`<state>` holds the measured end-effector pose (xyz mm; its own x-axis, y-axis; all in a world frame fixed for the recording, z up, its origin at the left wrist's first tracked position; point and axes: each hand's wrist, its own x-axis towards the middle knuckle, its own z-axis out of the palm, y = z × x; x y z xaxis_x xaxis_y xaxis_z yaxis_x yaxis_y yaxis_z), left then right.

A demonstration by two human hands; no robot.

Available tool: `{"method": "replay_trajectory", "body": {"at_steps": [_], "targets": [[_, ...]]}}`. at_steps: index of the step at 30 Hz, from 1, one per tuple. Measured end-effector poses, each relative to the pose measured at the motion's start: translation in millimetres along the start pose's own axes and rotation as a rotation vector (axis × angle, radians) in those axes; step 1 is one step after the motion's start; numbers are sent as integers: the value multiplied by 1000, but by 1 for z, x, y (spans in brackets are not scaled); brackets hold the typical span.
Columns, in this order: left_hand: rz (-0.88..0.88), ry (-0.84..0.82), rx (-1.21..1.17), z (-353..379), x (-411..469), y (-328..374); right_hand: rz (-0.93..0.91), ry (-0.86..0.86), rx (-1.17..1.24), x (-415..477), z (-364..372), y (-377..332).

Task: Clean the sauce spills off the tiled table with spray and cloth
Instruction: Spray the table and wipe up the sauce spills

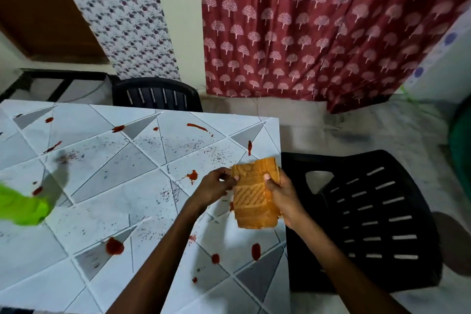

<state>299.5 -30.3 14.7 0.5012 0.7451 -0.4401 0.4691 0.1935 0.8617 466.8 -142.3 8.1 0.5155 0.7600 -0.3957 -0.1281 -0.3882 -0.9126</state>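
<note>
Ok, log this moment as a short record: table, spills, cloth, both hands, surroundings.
table: white and grey tiled top
sauce spills: red blotches and streaks scattered over it, unwiped
cloth: orange, patterned, held at the table's right edge
left hand: pinches the cloth's upper left edge
right hand: grips its right side
green object: left edge of view, blurred, cannot tell what
chairs: black chair right of the table; second chair behind it

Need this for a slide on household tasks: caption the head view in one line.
Left hand and right hand hold an orange cloth over the sauce-spotted tiled table, black chair alongside.
</note>
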Motion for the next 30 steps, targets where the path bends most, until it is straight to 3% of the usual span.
{"method": "replay_trajectory", "body": {"at_steps": [7, 11, 14, 18, 23, 27, 30], "targets": [[26, 206, 474, -83, 100, -47, -8, 418, -402, 95, -15, -5], [73, 323, 753, -126, 124, -86, 23, 486, -617, 133, 0, 12], [96, 316, 808, -144, 123, -105, 89, 426, -660, 144, 38, 22], [148, 281, 854, -157, 121, -116, 24, 310, -632, 146, 113, 24], [204, 251, 855, -175, 124, -125, -83, 23, -589, 134, 205, 20], [212, 239, 845, -186, 129, -131, -129, -225, -552, 129, 223, 15], [203, 262, 822, -183, 130, -130, -55, -255, -472, 139, 201, 5]]}}
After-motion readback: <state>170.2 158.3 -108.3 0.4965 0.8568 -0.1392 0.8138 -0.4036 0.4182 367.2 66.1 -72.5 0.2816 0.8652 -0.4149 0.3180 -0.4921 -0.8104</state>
